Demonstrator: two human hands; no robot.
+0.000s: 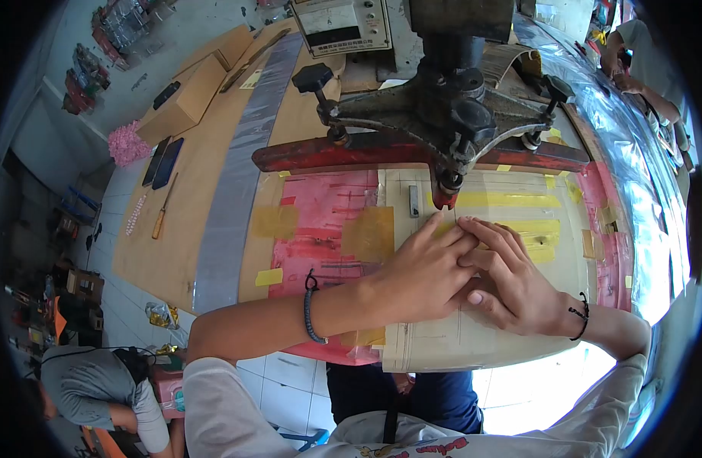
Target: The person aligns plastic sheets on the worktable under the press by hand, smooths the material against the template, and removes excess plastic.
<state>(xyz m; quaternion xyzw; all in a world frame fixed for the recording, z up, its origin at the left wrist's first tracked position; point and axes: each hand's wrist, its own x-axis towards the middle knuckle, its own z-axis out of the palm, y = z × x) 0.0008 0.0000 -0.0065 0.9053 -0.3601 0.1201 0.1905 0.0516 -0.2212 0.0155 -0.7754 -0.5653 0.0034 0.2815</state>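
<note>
My left hand (427, 271) lies palm down on a beige board (473, 347), its fingers stretched forward toward the press. Against it rests my right hand (511, 278), its fingers overlapping the left ones, some bent and some reaching forward. Just beyond both fingertips is the red tip (444, 198) under a black press head (458, 107). A long red bar (336, 150) is fixed across beneath that head. Near my left fingertips lies a small metal block (413, 201). Yellow tape strips (511, 200) mark the board. Whatever lies under my palms is hidden.
A wooden table (191, 175) on the left bears a screwdriver (163, 210), dark phones (166, 162) and a cardboard box (185, 99). Clear plastic sheeting (641, 168) lies along the right. One person (99, 389) bends low at left; another (645, 69) works at upper right.
</note>
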